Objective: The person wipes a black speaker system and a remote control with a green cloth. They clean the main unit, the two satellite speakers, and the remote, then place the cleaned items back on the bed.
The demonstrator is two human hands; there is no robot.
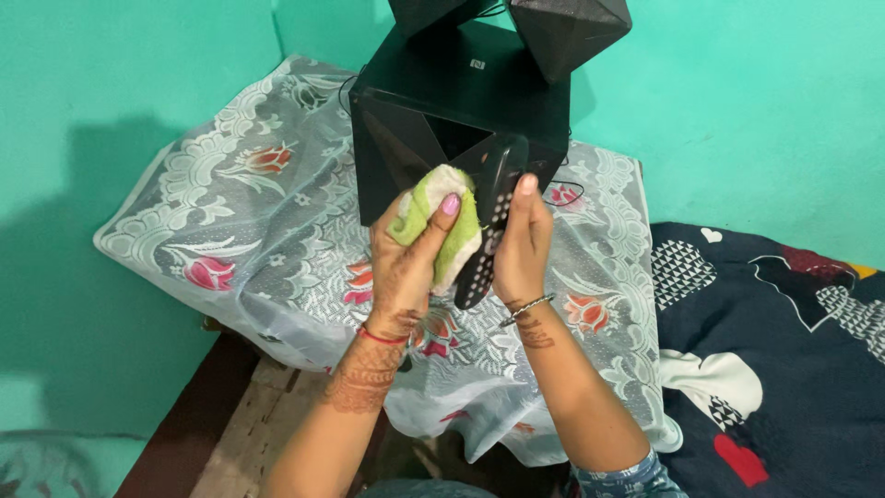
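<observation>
My right hand (522,247) grips a black remote control (491,214) upright, its buttons turned toward the left. In my left hand (403,267) is a bunched green and white cloth (446,227), pressed against the remote's button face. Both hands are raised above a small table, directly in front of a black box-shaped speaker (442,101).
A white lace cloth with red flowers (249,231) covers the table. Two smaller angular black speakers (567,32) stand on the big one. Turquoise walls close in behind and to the left. A dark patterned bed cover (774,350) lies on the right.
</observation>
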